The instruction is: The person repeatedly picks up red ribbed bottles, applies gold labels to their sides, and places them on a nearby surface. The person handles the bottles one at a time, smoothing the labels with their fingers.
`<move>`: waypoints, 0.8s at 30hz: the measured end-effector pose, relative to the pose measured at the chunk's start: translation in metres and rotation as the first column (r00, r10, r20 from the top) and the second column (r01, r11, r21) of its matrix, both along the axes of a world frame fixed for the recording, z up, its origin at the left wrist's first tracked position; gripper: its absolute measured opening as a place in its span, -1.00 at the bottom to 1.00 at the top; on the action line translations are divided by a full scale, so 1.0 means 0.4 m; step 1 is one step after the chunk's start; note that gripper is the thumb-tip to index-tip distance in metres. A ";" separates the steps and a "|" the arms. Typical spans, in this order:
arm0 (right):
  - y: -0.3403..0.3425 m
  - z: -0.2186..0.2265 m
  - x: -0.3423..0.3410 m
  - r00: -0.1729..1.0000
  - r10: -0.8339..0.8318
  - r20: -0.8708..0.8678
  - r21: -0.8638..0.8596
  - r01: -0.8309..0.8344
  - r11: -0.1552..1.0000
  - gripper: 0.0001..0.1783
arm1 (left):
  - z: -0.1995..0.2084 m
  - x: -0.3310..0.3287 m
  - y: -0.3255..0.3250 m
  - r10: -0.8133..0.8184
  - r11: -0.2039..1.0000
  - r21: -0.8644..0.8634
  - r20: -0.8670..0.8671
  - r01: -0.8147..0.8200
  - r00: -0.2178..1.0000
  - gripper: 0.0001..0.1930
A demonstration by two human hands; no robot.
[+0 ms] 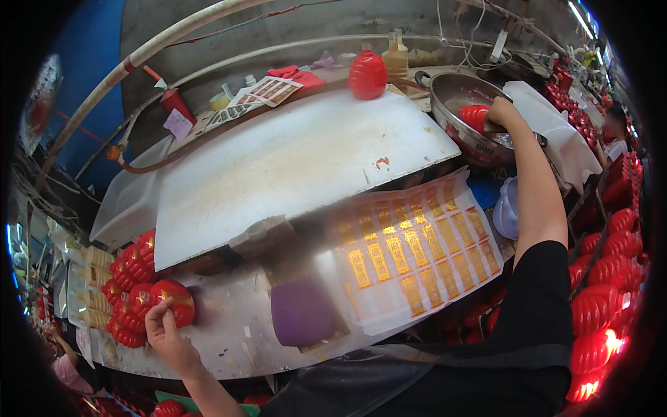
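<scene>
At the upper right my right hand point(501, 115) is closed round a red ribbed bottle-like piece point(474, 117), which is lowered into a wide metal pot point(439, 111). The pot holds a cloudy liquid. My left hand point(169, 340) is at the lower left, its thumb and fingertips pinched together against the edge of a rounded red piece point(182, 304); what lies between the fingertips is too small to tell. Beside it several similar red ribbed pieces point(132, 267) stand in a cluster. Another red ribbed bottle point(367, 74) stands upright at the back of the white board point(299, 160).
A translucent sheet of shiny gold labels point(399, 254) lies in front of the board, next to a purple pad point(302, 313). A lavender bucket point(507, 208) stands below the pot. Red pieces point(601, 306) are heaped at right. A pipe point(139, 59) arches overhead.
</scene>
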State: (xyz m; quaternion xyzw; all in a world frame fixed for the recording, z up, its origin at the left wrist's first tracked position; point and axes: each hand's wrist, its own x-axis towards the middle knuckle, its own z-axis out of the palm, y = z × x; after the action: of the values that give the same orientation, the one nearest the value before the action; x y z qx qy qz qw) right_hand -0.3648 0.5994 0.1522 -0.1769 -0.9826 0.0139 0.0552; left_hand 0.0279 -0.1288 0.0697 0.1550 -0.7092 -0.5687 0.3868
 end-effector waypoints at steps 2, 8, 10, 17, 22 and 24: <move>0.017 -0.013 -0.013 0.998 0.018 0.059 -0.085 -0.013 0.996 -0.58 | -0.016 0.012 0.018 -0.017 1.000 0.002 0.018 0.017 1.000 -0.88; 0.117 -0.118 -0.053 0.837 -0.336 -0.432 -0.675 -0.053 0.736 -0.70 | -0.049 0.050 0.093 -0.073 0.997 0.043 0.064 0.070 0.995 -0.87; 0.148 -0.129 -0.050 0.798 -0.348 -0.492 -0.732 -0.163 0.662 -0.68 | -0.056 0.066 0.118 -0.116 0.992 0.056 0.111 0.111 0.987 -0.86; 0.073 0.025 0.072 0.658 -0.126 -0.743 -0.322 -0.186 0.928 -0.65 | -0.030 0.065 0.146 -0.252 0.946 -0.154 0.207 0.286 0.945 -0.84; -0.173 0.219 0.264 0.721 0.280 -0.633 -0.115 -0.446 0.888 -0.63 | 0.018 0.025 0.211 -0.363 0.791 -0.424 0.255 0.441 0.896 -0.69; -0.310 0.239 0.346 0.659 0.465 -0.591 -0.191 -0.674 0.713 -0.73 | 0.037 0.001 0.261 -0.395 0.706 -0.536 0.247 0.464 0.885 -0.61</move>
State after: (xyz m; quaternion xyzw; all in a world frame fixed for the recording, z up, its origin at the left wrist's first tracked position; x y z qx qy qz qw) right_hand -0.2266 0.4752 0.2478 0.1504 -0.9124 0.2740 0.2643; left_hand 0.0282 -0.0243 0.0846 -0.1079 -0.8852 -0.3891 0.2309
